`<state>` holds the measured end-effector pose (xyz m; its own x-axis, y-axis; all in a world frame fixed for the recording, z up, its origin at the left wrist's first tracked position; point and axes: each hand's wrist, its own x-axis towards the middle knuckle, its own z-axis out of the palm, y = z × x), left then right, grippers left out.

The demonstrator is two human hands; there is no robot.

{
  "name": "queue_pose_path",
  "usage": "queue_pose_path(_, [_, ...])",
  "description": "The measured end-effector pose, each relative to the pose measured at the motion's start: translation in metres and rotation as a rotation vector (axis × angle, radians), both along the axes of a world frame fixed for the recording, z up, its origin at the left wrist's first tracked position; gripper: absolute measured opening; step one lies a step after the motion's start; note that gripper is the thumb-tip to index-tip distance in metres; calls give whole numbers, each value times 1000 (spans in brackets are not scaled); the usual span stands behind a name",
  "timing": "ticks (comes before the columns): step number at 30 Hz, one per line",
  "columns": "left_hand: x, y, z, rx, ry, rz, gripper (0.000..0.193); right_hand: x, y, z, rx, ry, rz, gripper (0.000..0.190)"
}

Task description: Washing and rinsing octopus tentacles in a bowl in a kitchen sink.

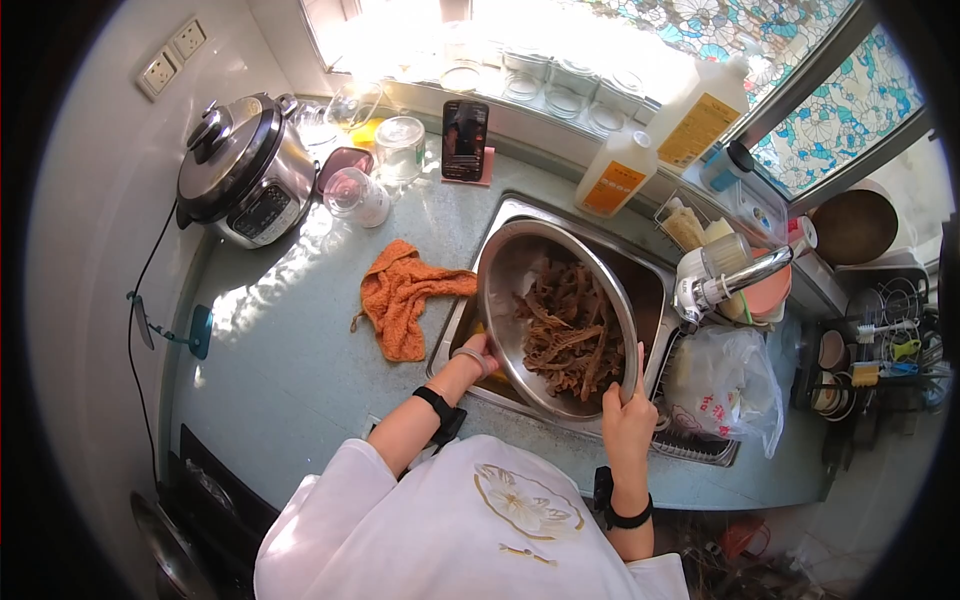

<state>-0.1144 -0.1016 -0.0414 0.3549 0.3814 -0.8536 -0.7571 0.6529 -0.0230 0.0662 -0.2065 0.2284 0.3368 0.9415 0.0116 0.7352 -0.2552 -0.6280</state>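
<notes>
A large stainless steel bowl (504, 300), tilted over the sink (664, 289), holds brown, wrinkled strips of food (574, 330) gathered toward its right side. My right hand (628, 409) grips the bowl's lower right rim, with the thumb on the rim. At the bowl's lower left side is my left hand (480, 356), its fingers partly hidden beneath the bowl. An orange cloth (401, 307) lies crumpled on the counter just left of the sink. Something yellow shows in the sink under the bowl, mostly covered.
An electric pressure cooker (247, 172), glass jars (400, 148) and a propped phone (465, 141) stand along the back. Behind the sink are large plastic bottles (616, 174). A faucet with a filter (705, 292), a plastic bag (724, 386) and a dish rack (877, 352) are at the right.
</notes>
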Motion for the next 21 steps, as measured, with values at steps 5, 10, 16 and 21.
queue_pose_path(5, [2, 2, 2, -54, -38, -2, 26, -1, -1, 2, 6, 0, 0, 61])
queue_pose_path(10, [-7, 1, -16, -13, -99, 9, 30, -3, -2, 4, 6, -19, 19, 61])
queue_pose_path(16, [-3, 2, 22, 25, 52, -263, 36, -2, -3, 5, 0, 21, 3, 61])
queue_pose_path(21, [-4, 1, 18, 127, -146, -103, 33, -4, -3, 8, -24, 10, 17, 61])
